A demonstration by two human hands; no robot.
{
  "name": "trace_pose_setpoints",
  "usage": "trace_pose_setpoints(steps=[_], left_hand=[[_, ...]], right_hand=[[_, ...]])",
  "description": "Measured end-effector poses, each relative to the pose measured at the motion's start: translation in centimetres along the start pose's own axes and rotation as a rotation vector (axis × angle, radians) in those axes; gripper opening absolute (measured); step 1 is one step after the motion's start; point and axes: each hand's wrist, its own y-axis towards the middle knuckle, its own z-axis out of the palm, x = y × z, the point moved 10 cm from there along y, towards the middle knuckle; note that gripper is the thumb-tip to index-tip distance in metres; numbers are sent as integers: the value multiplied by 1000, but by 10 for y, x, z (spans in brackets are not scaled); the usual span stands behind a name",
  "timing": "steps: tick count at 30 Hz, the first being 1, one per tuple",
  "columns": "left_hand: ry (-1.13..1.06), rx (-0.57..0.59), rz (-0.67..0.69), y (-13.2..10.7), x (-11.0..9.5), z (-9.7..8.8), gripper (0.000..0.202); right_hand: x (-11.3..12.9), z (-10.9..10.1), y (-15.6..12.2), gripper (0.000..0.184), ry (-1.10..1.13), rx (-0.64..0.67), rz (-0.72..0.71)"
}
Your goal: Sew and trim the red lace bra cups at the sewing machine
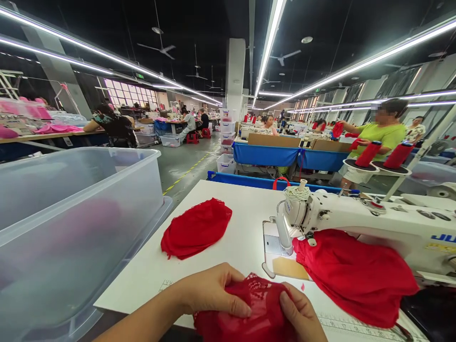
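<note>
Left hand [210, 290] and right hand [302, 311] both pinch a red lace piece [258, 304] at the desk [247, 244] edge, seemingly matching its layers.

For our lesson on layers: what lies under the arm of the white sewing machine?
A heap of red fabric lies under the sewing machine arm, spilling toward the table edge. The metal plate beside it shows; the table beneath the fabric is covered.
</note>
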Motion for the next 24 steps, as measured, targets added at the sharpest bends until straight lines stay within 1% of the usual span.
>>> trace_pose_setpoints(steps=[2,4,6,9,11,14,17,21,24], left_hand=[[-45,41,17,0,9,3,45],[-175,60,73,2,15,6,46],[-326,87,86,5,23,11,49],[-502,83,79,10,34,19,49],[-579,86,101,13,34,23,51],[-615,102,68,17,40,28,54],[-643,103,48,18,44,29,52],[-647,81,27,18,49,29,51],[-563,11,-4,15,54,26,49]], right_hand=[[0,0,4,27,41,-14,-9],[1,1,10,26,59,-19,-13],[1,4,17,25,64,-11,13],[3,5,26,26,93,-40,58],[4,2,31,29,93,-82,92],[1,-4,37,32,117,-130,144],[-4,-8,38,32,131,-144,184],[-3,-11,39,34,131,-159,166],[1,-14,41,35,125,-181,129]])
